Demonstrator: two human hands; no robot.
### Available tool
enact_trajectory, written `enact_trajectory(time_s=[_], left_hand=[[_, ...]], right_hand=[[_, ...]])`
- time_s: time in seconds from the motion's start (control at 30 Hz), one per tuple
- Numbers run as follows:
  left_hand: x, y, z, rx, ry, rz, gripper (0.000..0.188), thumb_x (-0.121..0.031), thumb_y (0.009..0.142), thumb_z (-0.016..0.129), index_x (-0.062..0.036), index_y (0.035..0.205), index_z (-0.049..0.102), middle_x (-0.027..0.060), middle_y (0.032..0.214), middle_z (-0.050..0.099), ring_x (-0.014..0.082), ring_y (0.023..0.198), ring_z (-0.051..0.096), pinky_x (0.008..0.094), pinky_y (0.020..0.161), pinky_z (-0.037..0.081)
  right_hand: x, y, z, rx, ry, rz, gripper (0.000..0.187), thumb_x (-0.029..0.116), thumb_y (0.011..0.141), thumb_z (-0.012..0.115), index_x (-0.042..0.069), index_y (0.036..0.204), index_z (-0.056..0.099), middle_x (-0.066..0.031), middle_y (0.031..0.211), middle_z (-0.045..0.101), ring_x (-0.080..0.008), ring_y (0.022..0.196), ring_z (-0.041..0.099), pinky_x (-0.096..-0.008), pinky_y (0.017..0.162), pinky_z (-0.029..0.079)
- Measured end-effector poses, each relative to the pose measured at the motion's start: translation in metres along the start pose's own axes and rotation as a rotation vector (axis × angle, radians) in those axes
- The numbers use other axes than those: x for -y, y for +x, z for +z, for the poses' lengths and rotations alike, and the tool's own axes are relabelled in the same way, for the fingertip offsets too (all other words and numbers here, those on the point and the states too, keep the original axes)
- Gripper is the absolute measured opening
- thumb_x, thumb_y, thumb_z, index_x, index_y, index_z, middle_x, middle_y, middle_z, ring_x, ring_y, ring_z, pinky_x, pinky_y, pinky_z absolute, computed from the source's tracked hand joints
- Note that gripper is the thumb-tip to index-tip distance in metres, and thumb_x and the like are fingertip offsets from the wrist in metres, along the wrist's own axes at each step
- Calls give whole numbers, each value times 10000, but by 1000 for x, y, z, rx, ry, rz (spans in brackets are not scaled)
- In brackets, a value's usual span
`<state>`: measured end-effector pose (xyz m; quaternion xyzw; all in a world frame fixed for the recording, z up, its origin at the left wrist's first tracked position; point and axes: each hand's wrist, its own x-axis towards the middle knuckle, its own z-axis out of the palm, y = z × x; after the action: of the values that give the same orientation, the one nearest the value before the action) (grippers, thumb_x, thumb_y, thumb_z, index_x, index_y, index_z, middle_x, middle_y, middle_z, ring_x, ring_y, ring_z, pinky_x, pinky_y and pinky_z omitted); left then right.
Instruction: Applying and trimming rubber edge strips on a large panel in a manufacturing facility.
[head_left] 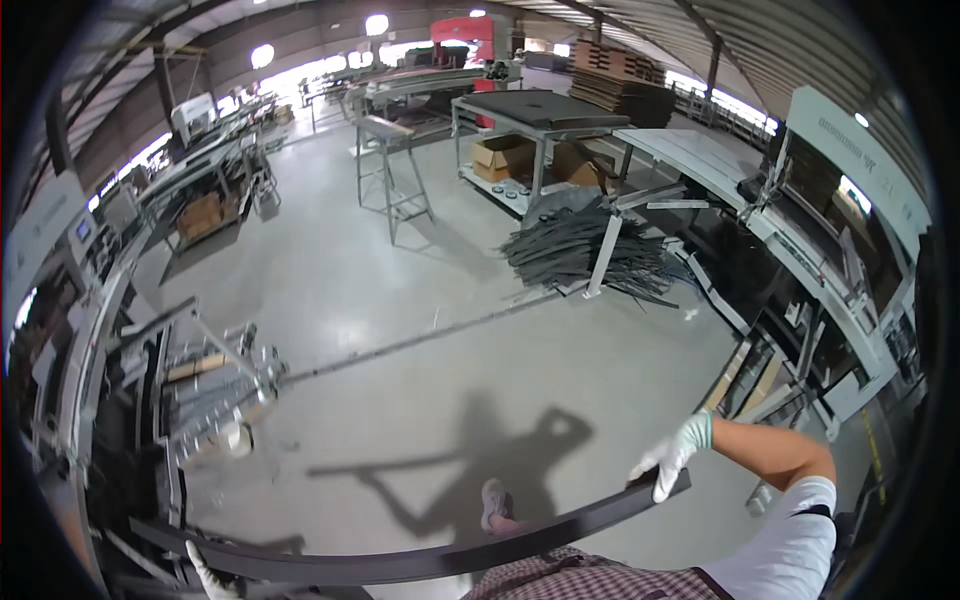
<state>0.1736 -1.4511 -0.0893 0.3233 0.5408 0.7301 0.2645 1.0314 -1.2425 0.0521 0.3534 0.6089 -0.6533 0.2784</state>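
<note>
A long dark strip (400,568) spans the lower view in front of my body, held level from side to side. My right hand (680,457), in a white glove, grips it near its right end, with the fingers over the edge. Near the left part, my left hand (207,574), also gloved, holds the strip from the near side; a thumb or finger sticks up at its edge and most of the hand is hidden. Below the strip, my checkered apron (575,580) and one shoe (493,503) show.
A heap of dark strips (590,250) lies on the floor by a metal table (545,108) with an open cardboard box (500,157). Machines with white hoods stand left (50,235) and right (860,160). A sawhorse-like stand (390,180) is farther back. A floor groove (430,333) crosses ahead.
</note>
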Motion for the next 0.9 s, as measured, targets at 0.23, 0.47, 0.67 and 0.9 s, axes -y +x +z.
enact_trajectory(time_s=[0.23, 0.47, 0.67, 0.9], left_hand=[[-1, 225, 299, -96, -402, -405, 299, -494, 871, 723, -214, 954, 657, 6, 832, 627, 192, 791, 598, 357, 785, 516], [34, 441, 522, -11, -418, -491, 348, -443, 893, 720, -132, 1031, 648, 56, 921, 677, 218, 848, 649, 391, 769, 551], [106, 624, 801, 156, -403, -568, 337, -424, 881, 743, -121, 980, 635, 76, 936, 665, 243, 893, 641, 389, 803, 549], [176, 787, 1192, 758, -189, -667, 404, -441, 856, 762, -69, 938, 629, 121, 845, 684, 271, 792, 681, 408, 711, 591]], right_hand=[[13, 3, -175, -64, 92, 51, 749, 395, 857, 760, 18, 1433, 465, -135, 1301, 595, -222, 1167, 562, -343, 1023, 446], [18, -19, -372, -113, 311, -78, 679, 362, 865, 759, 22, 1396, 508, -89, 1179, 658, -181, 1048, 604, -312, 953, 481], [25, -22, -499, -313, 420, 8, 649, 310, 848, 780, 6, 1364, 531, -84, 1189, 667, -175, 1072, 605, -305, 969, 470], [37, -26, -571, -474, 1016, -260, 688, 256, 893, 713, -43, 1426, 396, -138, 1349, 593, -208, 1271, 532, -346, 1103, 372]])
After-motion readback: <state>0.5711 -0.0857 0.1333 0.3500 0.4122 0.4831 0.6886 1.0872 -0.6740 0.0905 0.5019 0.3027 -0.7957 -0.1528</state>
